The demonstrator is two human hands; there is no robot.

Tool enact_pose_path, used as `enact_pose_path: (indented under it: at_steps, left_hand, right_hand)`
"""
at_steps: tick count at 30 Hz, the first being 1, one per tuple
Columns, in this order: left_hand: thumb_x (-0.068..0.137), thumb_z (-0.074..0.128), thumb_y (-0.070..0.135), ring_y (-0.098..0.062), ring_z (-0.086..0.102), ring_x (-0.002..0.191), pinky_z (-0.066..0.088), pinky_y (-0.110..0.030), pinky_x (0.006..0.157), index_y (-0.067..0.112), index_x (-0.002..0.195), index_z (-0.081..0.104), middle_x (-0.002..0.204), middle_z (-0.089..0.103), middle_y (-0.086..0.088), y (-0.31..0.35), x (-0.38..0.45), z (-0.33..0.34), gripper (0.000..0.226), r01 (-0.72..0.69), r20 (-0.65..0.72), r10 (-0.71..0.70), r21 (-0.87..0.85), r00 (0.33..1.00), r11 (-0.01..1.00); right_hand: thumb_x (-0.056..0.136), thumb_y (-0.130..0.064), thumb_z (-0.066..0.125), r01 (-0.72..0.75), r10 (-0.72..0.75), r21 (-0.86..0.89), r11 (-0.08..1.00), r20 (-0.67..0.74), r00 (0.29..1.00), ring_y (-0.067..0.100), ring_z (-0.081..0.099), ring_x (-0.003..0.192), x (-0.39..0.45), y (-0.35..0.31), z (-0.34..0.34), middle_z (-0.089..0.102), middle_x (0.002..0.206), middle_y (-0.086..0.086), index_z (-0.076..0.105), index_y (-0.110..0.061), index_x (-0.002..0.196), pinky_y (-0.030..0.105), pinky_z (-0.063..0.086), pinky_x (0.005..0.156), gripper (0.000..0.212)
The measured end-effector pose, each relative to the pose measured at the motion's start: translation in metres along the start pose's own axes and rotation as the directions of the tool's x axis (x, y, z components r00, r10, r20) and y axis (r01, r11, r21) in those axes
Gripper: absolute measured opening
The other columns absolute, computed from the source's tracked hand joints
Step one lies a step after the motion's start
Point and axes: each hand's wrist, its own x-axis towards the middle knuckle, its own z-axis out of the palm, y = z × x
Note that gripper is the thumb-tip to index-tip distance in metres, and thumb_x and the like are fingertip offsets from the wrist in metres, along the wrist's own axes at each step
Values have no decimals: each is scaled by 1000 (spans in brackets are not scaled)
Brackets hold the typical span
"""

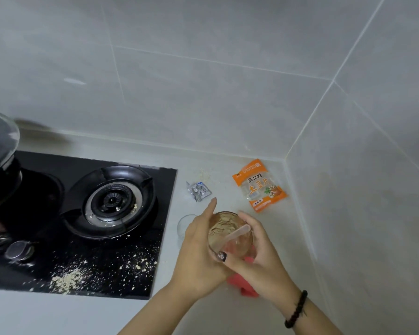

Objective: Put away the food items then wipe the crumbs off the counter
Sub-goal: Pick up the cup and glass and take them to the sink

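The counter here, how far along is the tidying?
Early. Nothing looks put away yet. Both hands, left and right, hold a glass jar of flakes with a wooden stick in it. The orange snack packet and small silver sachet lie on the counter. Crumbs cover the black stove; the red cloth lies under the hands, unused.

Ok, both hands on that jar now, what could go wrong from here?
1. The open jar holds flakes and a loose scoop; tipping it could add to the crumbs on the stove.
2. A clear lid sits by the left hand, easy to knock.
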Motion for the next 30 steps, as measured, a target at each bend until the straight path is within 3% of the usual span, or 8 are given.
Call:
enact_pose_path:
  at_steps: [3,8,12,17,20,25,28,30]
  left_hand:
    - [59,85,31,-16,49,125,42,-38,103,41,150,-1,132,52,12,-7,-5,-2,125,-36,84,35,13,996,999]
    - [58,87,40,-9,48,126,43,-33,102,42,149,-11,134,47,21,-12,-14,-10,133,-63,124,60,22,991,998]
    - [58,87,41,-3,46,125,42,-26,101,45,147,-12,133,43,31,-20,-16,-17,132,-86,161,78,40,984,996]
    - [56,84,31,-6,47,126,42,-26,102,42,147,-13,133,44,29,-27,-16,-16,134,-102,144,92,65,985,993]
    - [58,80,37,-3,43,127,36,-20,104,47,145,-16,132,39,33,-25,-12,-14,130,-92,182,80,57,980,994]
    - [61,83,45,-1,41,126,34,-24,106,47,146,-8,131,42,29,-29,1,-10,125,-109,242,82,100,967,989]
    - [63,77,58,5,26,133,22,-15,109,49,146,-5,138,32,26,-43,4,-14,117,-80,215,41,176,976,981]
    - [69,73,53,3,22,135,17,-11,110,37,150,7,140,32,14,-58,6,-15,106,-56,138,26,218,990,974]
  right_hand:
    - [53,-53,82,13,7,-172,985,116,993,4,44,126,0,-7,-2,49,129,-23,28,-59,132,30,43,103,96]
    - [44,-52,87,-8,52,-199,980,213,976,-13,38,124,3,-18,-3,41,134,-27,29,-54,134,19,39,104,107]
    - [36,-54,89,0,77,-270,963,273,959,-5,38,128,5,-18,-1,40,135,-27,27,-55,134,28,41,106,115]
    - [46,-36,90,38,6,-224,974,192,981,-4,54,114,3,-17,1,57,115,-28,43,-45,127,26,48,97,95]
    - [46,-30,90,22,-1,-180,983,116,993,-2,58,108,1,-14,2,57,109,-31,50,-43,120,25,51,92,86]
    - [49,-26,87,-52,53,-111,992,9,999,1,64,96,3,-1,1,65,107,-9,54,-46,110,17,54,73,72]
    - [50,-24,87,-77,71,-74,994,-73,995,-2,64,93,8,4,-7,68,103,-9,56,-40,111,14,52,72,70]
    - [49,-27,87,-91,81,-72,993,-131,988,-2,64,93,13,8,-15,70,98,-14,56,-36,113,17,53,79,72]
